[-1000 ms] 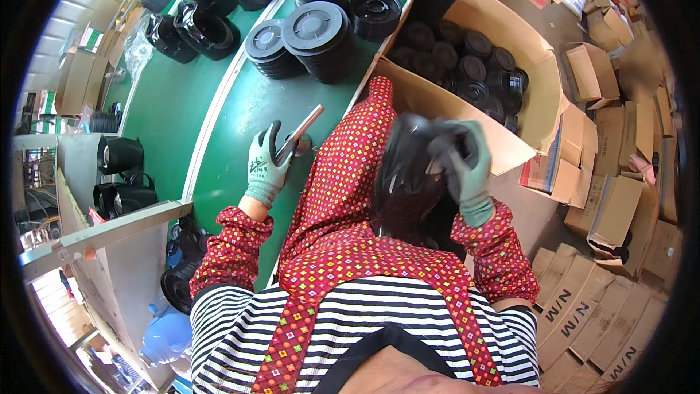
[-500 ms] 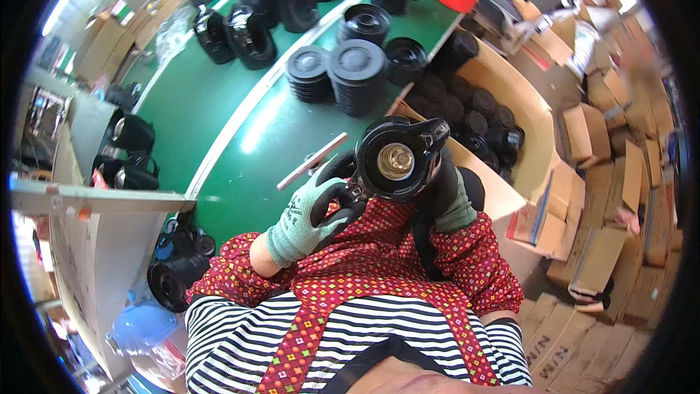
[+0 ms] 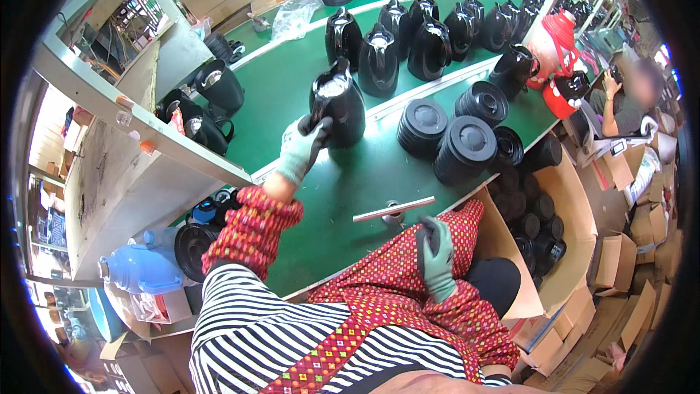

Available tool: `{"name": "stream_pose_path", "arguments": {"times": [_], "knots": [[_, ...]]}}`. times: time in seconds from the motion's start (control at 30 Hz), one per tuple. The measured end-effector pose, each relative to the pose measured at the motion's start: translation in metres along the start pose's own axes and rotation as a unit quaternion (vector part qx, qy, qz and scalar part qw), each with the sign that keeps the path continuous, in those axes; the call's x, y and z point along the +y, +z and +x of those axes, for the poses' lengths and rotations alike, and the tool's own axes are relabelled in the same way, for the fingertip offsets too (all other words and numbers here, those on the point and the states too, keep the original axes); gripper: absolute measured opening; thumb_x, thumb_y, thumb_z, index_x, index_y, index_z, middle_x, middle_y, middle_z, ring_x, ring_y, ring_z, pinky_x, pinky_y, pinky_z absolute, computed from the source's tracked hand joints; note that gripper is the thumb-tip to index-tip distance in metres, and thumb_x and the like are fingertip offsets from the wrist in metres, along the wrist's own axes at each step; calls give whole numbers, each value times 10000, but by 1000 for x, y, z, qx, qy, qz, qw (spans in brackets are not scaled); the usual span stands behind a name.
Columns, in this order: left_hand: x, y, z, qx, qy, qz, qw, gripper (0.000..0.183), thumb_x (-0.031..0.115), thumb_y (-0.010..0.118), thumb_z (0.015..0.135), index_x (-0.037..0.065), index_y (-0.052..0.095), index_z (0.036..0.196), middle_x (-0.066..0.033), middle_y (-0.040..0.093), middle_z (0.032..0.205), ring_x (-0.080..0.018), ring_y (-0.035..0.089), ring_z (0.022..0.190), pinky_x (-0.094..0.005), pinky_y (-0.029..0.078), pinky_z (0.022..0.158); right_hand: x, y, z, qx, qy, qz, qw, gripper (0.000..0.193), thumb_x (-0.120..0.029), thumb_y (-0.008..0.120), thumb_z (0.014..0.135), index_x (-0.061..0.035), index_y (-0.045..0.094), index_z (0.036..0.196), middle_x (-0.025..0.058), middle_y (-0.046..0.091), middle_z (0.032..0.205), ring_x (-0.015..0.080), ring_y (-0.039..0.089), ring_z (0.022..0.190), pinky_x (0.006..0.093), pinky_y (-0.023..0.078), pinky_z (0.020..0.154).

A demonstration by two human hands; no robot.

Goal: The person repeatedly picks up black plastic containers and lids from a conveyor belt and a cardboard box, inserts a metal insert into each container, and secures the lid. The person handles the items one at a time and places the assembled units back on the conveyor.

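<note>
By its handle, my left hand [image 3: 297, 149] grips a glossy black thermos jug [image 3: 344, 111] with a spout and a bright inner liner. The jug is upright at the white strip on the green table; whether its base touches the surface cannot be told. In front of my lap is my right hand [image 3: 437, 259], its fingers loosely bent and nothing visible in them. Both hands wear green gloves with black-coated fingers. Between the hands, a pale flat bar [image 3: 394, 209] crosses a small round metal piece on the table. To the right rise stacks of black round lids [image 3: 467, 147].
Beyond the white strip stand several black jugs [image 3: 379, 62]. At my right, a cardboard box [image 3: 576, 248] holds black round parts. A metal frame beam [image 3: 168, 146] runs along the left. Red jugs [image 3: 554, 44] stand at the far right, near another person [image 3: 627, 106].
The jug has gone from before my chest to the table's far left, held by my left hand. My right hand has let go of it and lowered toward my lap. The view has turned left.
</note>
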State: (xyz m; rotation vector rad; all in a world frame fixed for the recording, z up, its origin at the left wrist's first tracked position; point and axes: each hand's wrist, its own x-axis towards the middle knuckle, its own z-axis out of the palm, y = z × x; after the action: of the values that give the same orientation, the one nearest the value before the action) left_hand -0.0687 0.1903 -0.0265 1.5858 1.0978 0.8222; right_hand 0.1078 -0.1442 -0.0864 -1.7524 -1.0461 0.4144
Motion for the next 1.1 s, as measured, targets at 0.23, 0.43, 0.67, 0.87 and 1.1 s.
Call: {"name": "stream_pose_path", "arguments": {"times": [0.23,0.43,0.67,0.87,1.1], "knots": [[-60,38,135,116,23,144,982,473,463,806,933,5,767,1045,-102,755,844,-161,680,732,-355,558,711,5,-1,0,-43,-70,-93,992,378,-136,721,925,-22,688,1284,175,701,1249,382,639,1158,474,505,1021],[-56,24,137,201,54,173,963,663,545,844,854,27,686,1237,-196,727,1200,-357,696,1145,-428,532,1004,-4,-1,3,-61,-81,-146,984,368,-123,724,926,-32,695,1281,157,708,1238,366,652,1129,474,503,1006],[-93,-148,234,408,-9,398,822,1144,518,802,854,-26,205,1664,-315,245,1702,-495,543,1398,-493,509,1130,-7,3,7,-91,-90,-181,975,464,-198,788,854,-82,707,1296,118,710,1236,338,645,1112,490,471,997],[-116,-236,250,329,-124,475,807,852,463,781,905,47,420,1555,-310,388,1632,-425,624,1337,-480,544,1096,-8,6,13,-96,-95,-180,974,449,-212,788,861,-86,709,1285,109,711,1225,333,648,1099,489,474,990],[-88,-150,206,374,-53,407,832,788,425,811,880,77,514,1521,-166,497,1614,-378,617,1342,-469,533,1080,-8,5,9,-91,-92,-195,972,416,-235,792,876,-97,717,1262,103,712,1172,331,649,1082,483,479,970]]}}
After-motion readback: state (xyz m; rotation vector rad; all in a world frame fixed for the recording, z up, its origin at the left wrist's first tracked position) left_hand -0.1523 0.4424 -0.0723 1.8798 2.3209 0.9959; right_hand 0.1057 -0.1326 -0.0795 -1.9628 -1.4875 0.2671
